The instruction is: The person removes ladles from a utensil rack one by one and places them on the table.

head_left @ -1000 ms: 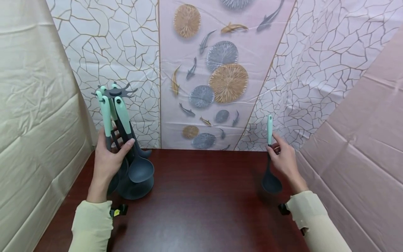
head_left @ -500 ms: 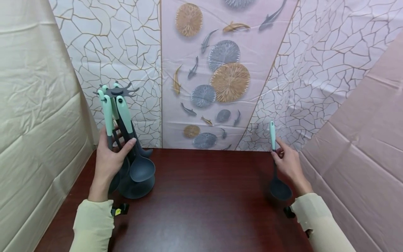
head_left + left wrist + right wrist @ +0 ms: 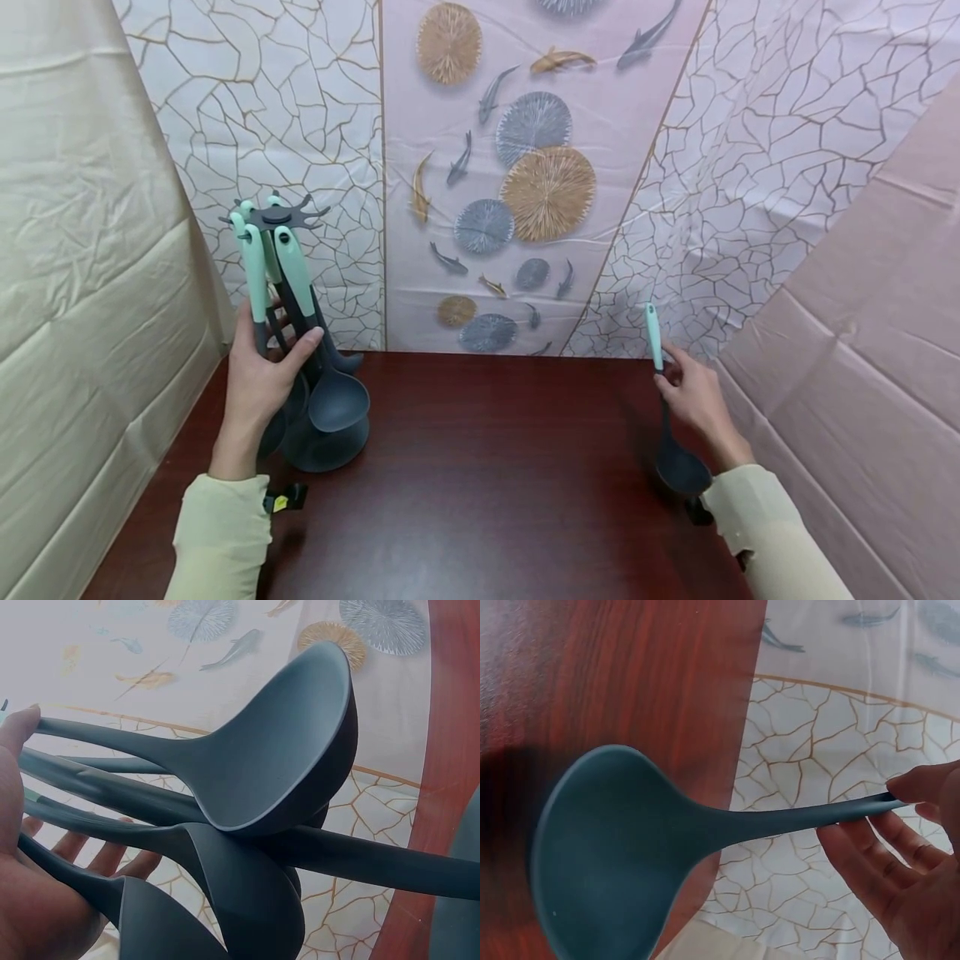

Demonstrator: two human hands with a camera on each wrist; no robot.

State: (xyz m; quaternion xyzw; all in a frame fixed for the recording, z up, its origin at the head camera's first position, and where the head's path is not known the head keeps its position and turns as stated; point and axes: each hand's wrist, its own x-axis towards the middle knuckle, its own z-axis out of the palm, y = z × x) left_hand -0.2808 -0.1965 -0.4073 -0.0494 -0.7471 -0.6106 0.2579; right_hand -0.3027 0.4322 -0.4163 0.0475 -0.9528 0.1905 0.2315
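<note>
At the left, a dark utensil stand (image 3: 324, 450) with a hooked top holds several grey utensils with mint handles. A deep ladle (image 3: 285, 742) hangs at its front. My left hand (image 3: 258, 383) grips the bunch around the utensil stems, its thumb on the ladle's stem and its fingers behind. At the right, my right hand (image 3: 699, 398) pinches another grey ladle (image 3: 615, 855) between thumb and fingers, just below its mint handle. This ladle is held upright with its bowl low and tilted to the right. Whether the bowl touches the table cannot be told.
The dark red wooden table (image 3: 487, 467) stretches between the two hands. A patterned cloth (image 3: 480, 275) hangs behind it. Pale cloth walls (image 3: 90, 292) enclose the left and right sides.
My right hand has moved to the right and toward me with its ladle, whose bowl now hangs lower and further right. The left hand has kept its grip on the stand's utensils.
</note>
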